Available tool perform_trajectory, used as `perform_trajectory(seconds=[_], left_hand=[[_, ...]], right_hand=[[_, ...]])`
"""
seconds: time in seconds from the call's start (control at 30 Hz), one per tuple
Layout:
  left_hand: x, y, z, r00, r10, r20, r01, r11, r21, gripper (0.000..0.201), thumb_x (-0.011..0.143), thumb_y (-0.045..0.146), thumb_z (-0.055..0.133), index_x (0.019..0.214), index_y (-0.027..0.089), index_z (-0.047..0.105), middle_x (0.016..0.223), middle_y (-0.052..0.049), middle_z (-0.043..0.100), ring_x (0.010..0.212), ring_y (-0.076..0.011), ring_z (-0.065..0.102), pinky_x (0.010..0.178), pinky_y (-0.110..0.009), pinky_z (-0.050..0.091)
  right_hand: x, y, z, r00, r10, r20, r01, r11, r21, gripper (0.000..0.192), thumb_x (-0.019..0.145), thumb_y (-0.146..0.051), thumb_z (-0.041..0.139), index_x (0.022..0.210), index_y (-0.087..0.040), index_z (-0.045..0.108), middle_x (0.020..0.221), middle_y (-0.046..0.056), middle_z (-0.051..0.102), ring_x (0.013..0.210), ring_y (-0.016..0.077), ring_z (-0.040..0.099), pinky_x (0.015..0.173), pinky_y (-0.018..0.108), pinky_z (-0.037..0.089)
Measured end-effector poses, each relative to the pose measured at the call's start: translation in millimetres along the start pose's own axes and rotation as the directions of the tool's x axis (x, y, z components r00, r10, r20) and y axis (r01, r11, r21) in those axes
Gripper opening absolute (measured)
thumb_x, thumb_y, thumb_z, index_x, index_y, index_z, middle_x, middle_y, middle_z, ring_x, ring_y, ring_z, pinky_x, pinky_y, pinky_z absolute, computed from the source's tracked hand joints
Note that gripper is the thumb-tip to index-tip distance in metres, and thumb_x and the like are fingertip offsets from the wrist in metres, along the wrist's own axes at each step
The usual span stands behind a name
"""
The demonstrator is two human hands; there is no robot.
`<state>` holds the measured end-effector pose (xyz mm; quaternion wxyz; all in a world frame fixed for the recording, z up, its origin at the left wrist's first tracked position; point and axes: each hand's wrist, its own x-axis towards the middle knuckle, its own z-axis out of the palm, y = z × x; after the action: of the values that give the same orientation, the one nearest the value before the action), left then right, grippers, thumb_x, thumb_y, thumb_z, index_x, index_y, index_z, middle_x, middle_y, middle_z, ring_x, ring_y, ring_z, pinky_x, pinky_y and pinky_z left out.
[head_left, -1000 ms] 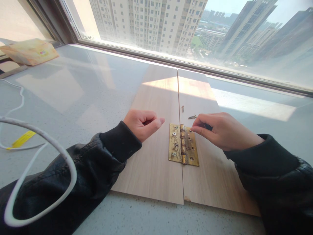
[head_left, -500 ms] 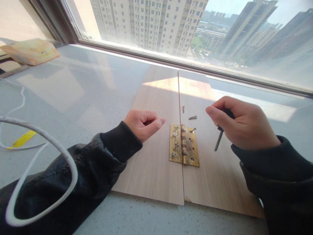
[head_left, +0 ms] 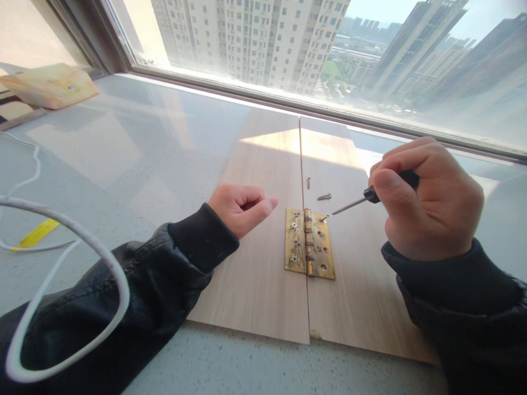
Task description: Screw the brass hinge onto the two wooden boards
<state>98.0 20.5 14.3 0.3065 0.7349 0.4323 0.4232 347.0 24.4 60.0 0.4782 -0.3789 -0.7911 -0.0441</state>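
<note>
My right hand (head_left: 430,200) is wrapped round the black handle of a screwdriver (head_left: 349,206). Its thin shaft slants down to the left, and the tip is close to the head of a screw (head_left: 325,218). That screw leans in the top right hole of a brass hinge (head_left: 310,242), which lies open across the seam between two boards. Screw heads show in the hinge's left leaf; lower holes in the right leaf have no screws. On the left board (head_left: 263,296) rests my left hand (head_left: 241,208), fingers curled closed, nothing visible in them, left of the hinge.
Loose screws (head_left: 324,196) lie on the right board (head_left: 370,307) above the hinge. A white cable (head_left: 123,285) with a yellow tag (head_left: 39,233) loops at the left. A packet (head_left: 53,86) sits by the window frame (head_left: 263,99) on the speckled sill (head_left: 173,159).
My right hand has moved right and turned, swinging the screwdriver from pointing down to pointing left, its tip now close to the leaning screw. My left hand has stayed in place.
</note>
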Motion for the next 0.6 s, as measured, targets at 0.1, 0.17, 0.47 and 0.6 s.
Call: perform_trajectory(seconds=[0.1,0.17,0.47,0.6], left_hand=[[0.5,-0.9,-0.1,1.000,0.021,0.017,-0.020,1.000,-0.003,0.040,0.085,0.031,0.055,0.048,0.015,0.052,0.044,0.006,0.039,0.044,-0.0054,0.033,0.046,-0.023,0.025],[0.6,-0.9,0.0,1.000,0.014,0.006,-0.014,1.000,-0.005,0.040,0.085,0.030,0.055,0.048,0.015,0.052,0.044,0.006,0.039,0.044,-0.0052,0.032,0.046,-0.023,0.025],[3.1,-2.1,-0.1,0.999,0.043,0.018,-0.043,0.999,-0.010,0.041,0.084,0.031,0.054,0.047,0.016,0.051,0.042,0.006,0.039,0.043,-0.0056,0.033,0.044,-0.022,0.025],[0.7,0.2,0.4,1.000,0.010,-0.010,-0.010,1.000,-0.013,0.040,0.086,0.030,0.055,0.048,0.015,0.052,0.044,0.006,0.038,0.045,-0.0049,0.032,0.046,-0.023,0.024]], right_hand=[[-0.7,0.8,2.9,0.998,-0.027,0.056,0.026,0.999,0.027,0.015,0.092,-0.025,0.059,0.081,-0.019,0.052,0.078,0.000,0.051,0.070,0.0106,0.048,0.060,0.030,0.037],[-1.0,1.9,4.8,0.995,-0.042,0.087,0.039,0.998,0.039,0.014,0.091,-0.023,0.060,0.081,-0.019,0.051,0.079,0.000,0.051,0.070,0.0099,0.047,0.061,0.030,0.036],[-0.3,0.9,3.8,0.996,-0.089,0.001,0.089,0.996,0.022,0.014,0.091,-0.026,0.059,0.082,-0.019,0.051,0.081,0.002,0.050,0.074,0.0129,0.049,0.062,0.032,0.037],[-0.8,3.2,5.9,0.991,-0.129,0.039,0.129,0.992,0.006,0.011,0.089,-0.023,0.061,0.084,-0.020,0.052,0.082,0.001,0.049,0.073,0.0126,0.047,0.063,0.032,0.038]])
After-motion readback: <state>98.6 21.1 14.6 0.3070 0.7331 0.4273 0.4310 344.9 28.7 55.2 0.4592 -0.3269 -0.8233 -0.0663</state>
